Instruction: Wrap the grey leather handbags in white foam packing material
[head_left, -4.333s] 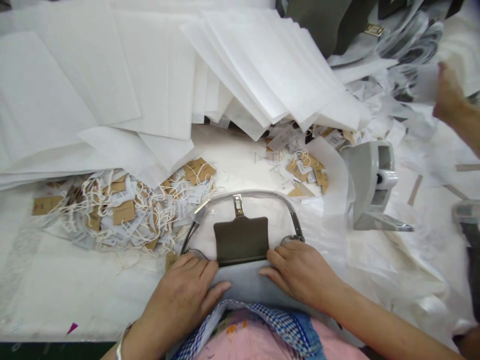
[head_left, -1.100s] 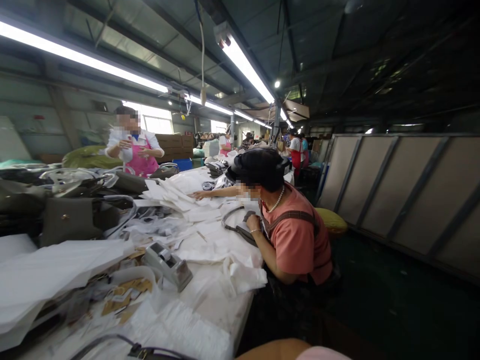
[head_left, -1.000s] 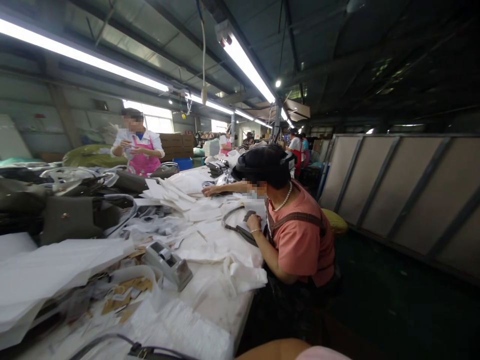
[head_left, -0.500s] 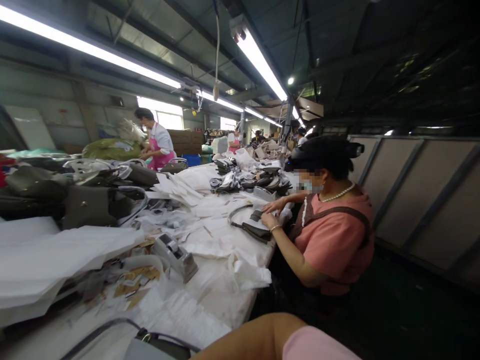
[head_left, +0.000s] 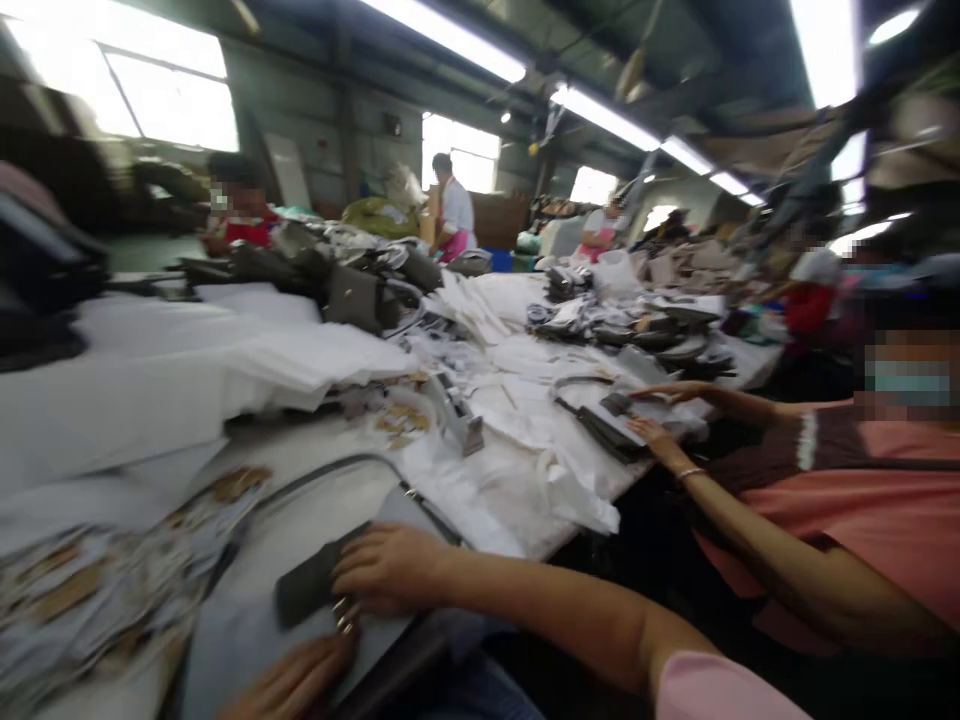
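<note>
A grey handbag (head_left: 450,510) with a long dark strap lies at the front of the table, its metal clasp (head_left: 344,614) facing up. My right hand (head_left: 394,570) is over the bag's dark flap (head_left: 307,578), with its fingers bent around the flap's edge beside the clasp. From below, my left hand (head_left: 296,682) reaches to the same clasp, fingers pressed together at its near side. Motion blur softens the left fingertips. Pale sheet material lies under and around the bag.
To the right, a co-worker's hands (head_left: 660,425) are on another dark bag (head_left: 604,425). A tape dispenser (head_left: 456,415) stands mid-table. White paper sheets (head_left: 165,390) are stacked left, above scattered paper and card scraps (head_left: 82,590). Piled bags (head_left: 352,295) stand further back.
The view has swung left and down. Both my hands now show on the handbag; before, only my right arm was in view. The co-worker's hands remain on the other bag.
</note>
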